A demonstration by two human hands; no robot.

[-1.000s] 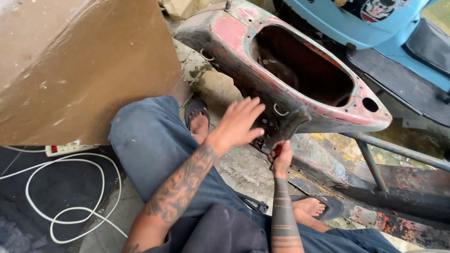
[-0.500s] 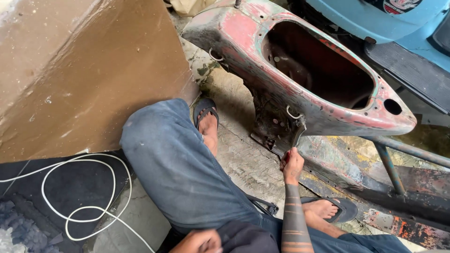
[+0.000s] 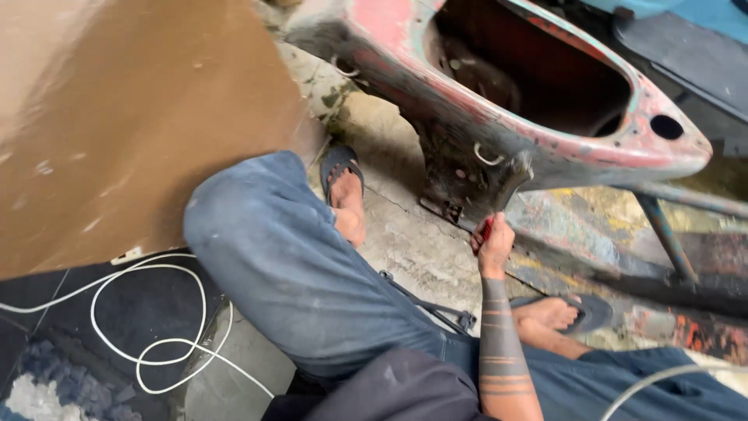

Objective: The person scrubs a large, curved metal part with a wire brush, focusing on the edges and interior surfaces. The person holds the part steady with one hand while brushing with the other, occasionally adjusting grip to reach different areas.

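Red-handled tool (image 3: 487, 228) sits in the closed right hand (image 3: 494, 245), a little to 3 o'clock from the picture's middle, its tip pressed up against the lower edge of the old scooter body shell (image 3: 545, 148). Only a small part of the red grip shows between the fingers, so what kind of tool it is cannot be told. The shell, with worn red and green paint, fills the view from 12 to 2 o'clock.

Compared with half a second ago, the left hand, which showed at the bottom edge, is now out of view. The right hand is a bit higher and closer to the shell's underside. The whole view has shifted, so the shell's nose is nearer the right edge and the blue scooter (image 3: 701, 12) is almost gone at 1 o'clock.

Counted: one hand visible, one shell, two feet in dark sandals, one (image 3: 343, 187) at 11 o'clock from the hand and one (image 3: 557, 312) at 5 o'clock. One white cable (image 3: 148, 343) lies looped at 8 o'clock, below one brown panel (image 3: 132, 117) at 10 o'clock.
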